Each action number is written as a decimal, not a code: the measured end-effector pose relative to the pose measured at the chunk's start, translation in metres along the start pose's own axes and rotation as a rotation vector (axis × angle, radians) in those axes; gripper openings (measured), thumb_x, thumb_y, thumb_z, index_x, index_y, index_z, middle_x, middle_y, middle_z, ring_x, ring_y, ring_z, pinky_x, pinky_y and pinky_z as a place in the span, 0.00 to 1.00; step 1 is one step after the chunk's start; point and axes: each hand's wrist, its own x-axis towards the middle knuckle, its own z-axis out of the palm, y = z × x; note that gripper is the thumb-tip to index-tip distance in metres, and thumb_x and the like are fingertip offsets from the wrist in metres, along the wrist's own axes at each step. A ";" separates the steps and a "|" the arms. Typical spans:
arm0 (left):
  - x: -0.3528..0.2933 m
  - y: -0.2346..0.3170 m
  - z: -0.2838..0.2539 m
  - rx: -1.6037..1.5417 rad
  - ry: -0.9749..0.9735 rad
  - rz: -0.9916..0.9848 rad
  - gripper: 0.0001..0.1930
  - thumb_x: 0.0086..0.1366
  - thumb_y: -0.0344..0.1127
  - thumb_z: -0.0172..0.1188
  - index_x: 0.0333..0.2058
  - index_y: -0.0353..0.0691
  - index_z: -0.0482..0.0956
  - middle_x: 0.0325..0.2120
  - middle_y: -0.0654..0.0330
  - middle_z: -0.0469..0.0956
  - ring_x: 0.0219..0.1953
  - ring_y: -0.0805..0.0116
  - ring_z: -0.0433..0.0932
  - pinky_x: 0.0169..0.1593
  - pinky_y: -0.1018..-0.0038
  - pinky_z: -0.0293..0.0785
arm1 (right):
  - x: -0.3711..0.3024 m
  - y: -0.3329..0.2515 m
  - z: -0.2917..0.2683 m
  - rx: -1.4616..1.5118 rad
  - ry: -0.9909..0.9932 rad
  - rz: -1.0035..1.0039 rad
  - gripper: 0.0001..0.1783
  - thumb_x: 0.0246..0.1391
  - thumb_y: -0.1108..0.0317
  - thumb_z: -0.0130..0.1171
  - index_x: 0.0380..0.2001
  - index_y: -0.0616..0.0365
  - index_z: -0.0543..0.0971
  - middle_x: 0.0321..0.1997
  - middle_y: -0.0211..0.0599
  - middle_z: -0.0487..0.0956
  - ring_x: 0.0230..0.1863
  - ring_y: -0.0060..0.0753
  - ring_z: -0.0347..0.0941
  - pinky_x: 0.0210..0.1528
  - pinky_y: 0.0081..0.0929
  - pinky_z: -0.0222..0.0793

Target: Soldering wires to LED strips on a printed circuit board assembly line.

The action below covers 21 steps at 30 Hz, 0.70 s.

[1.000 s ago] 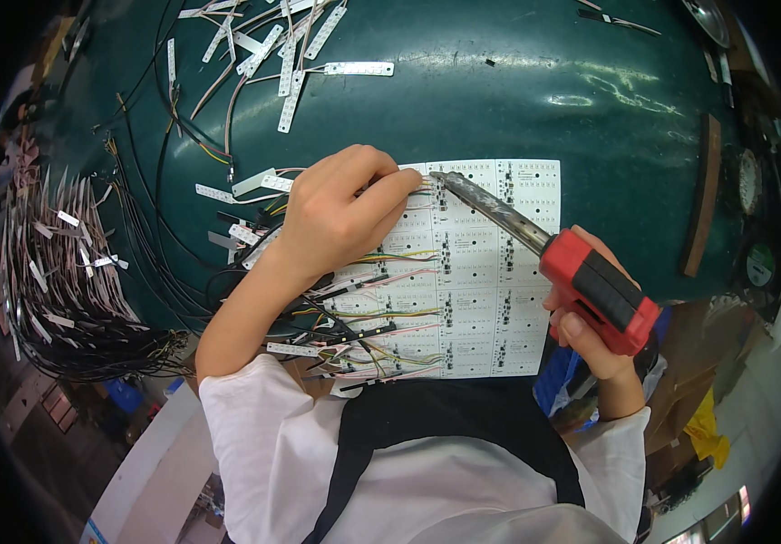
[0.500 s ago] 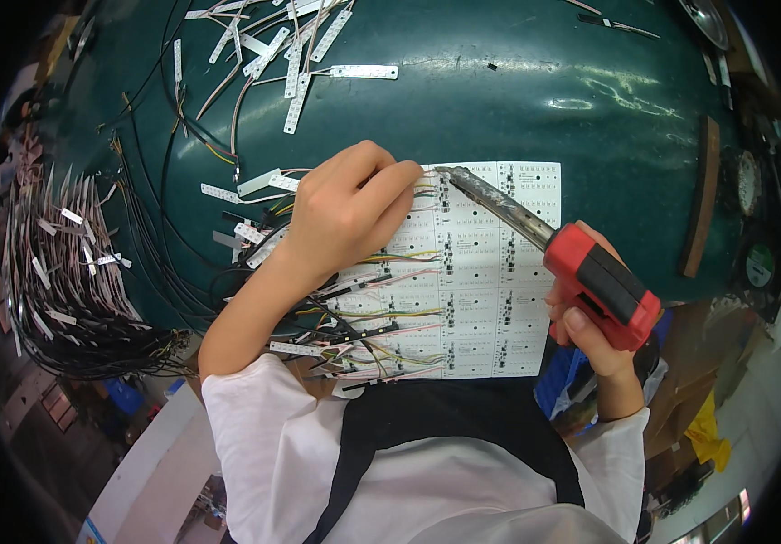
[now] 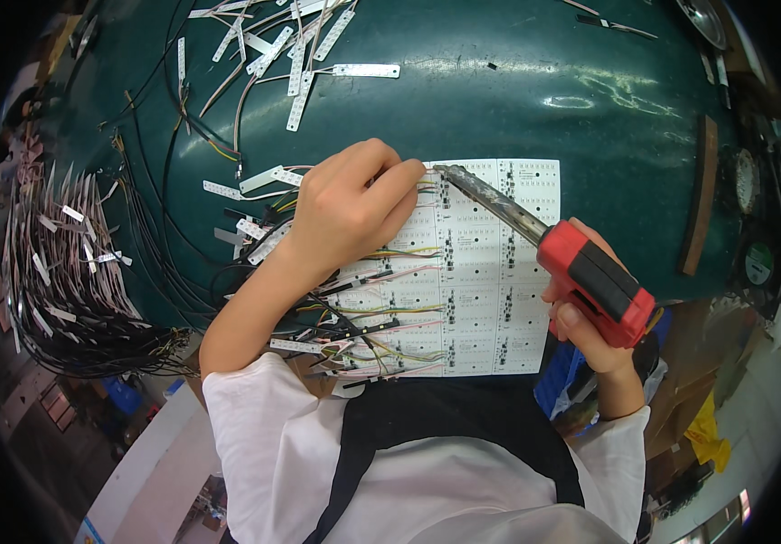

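Observation:
My right hand (image 3: 601,349) is wrapped round the grip of a red and black soldering gun (image 3: 599,281). Its long, stained metal barrel slants up and left, and the tip rests at the top edge of a white circuit board panel (image 3: 522,331). Fingers pinched, my left hand (image 3: 349,204) holds a thin wire (image 3: 430,171) right beside that tip; most of the wire is hidden behind the hand. Rows of small black components cover the panel. Several coloured wires (image 3: 413,312), yellow, pink and black, lie across its left part, running to the component column.
White LED strips (image 3: 368,71) with wires lie scattered at the far side of the green table (image 3: 463,109). A thick bundle of wired strips (image 3: 73,263) hangs at the left. Black cables run beside it. On the right lies a brown wooden bar (image 3: 700,195).
The soldering gun and my right hand have shifted slightly left, with the tip staying at the panel's top edge. My left hand has barely moved.

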 end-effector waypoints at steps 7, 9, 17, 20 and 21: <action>-0.002 0.000 -0.002 0.004 -0.011 -0.014 0.07 0.46 0.25 0.63 0.27 0.40 0.78 0.21 0.63 0.70 0.20 0.69 0.72 0.23 0.74 0.69 | -0.016 0.010 -0.005 0.329 0.088 -0.086 0.43 0.47 0.68 0.61 0.63 0.73 0.54 0.38 0.48 0.78 0.31 0.31 0.77 0.24 0.18 0.75; 0.000 0.001 -0.005 -0.006 -0.050 -0.034 0.07 0.47 0.26 0.63 0.27 0.40 0.77 0.22 0.63 0.71 0.22 0.67 0.73 0.25 0.73 0.70 | -0.024 0.021 -0.014 0.323 0.076 -0.058 0.44 0.47 0.66 0.62 0.62 0.73 0.54 0.35 0.47 0.76 0.29 0.30 0.75 0.22 0.17 0.74; 0.047 -0.062 -0.015 0.367 0.003 0.149 0.08 0.54 0.30 0.59 0.35 0.44 0.79 0.29 0.65 0.75 0.35 0.64 0.76 0.33 0.70 0.75 | -0.039 0.041 -0.014 0.370 0.182 -0.212 0.34 0.50 0.64 0.60 0.55 0.75 0.62 0.34 0.49 0.74 0.31 0.32 0.73 0.20 0.18 0.73; 0.049 -0.072 -0.014 0.301 -0.154 0.237 0.12 0.56 0.31 0.62 0.41 0.44 0.80 0.33 0.61 0.76 0.35 0.64 0.77 0.32 0.74 0.76 | -0.044 0.047 -0.013 0.371 0.183 -0.253 0.32 0.51 0.64 0.59 0.53 0.75 0.64 0.35 0.49 0.74 0.33 0.32 0.73 0.20 0.18 0.73; 0.050 -0.068 -0.013 0.262 -0.164 0.339 0.13 0.53 0.31 0.62 0.40 0.43 0.80 0.32 0.61 0.75 0.34 0.65 0.77 0.29 0.76 0.75 | -0.046 0.049 -0.015 0.358 0.189 -0.264 0.31 0.51 0.64 0.59 0.53 0.75 0.64 0.35 0.49 0.74 0.34 0.33 0.73 0.19 0.18 0.72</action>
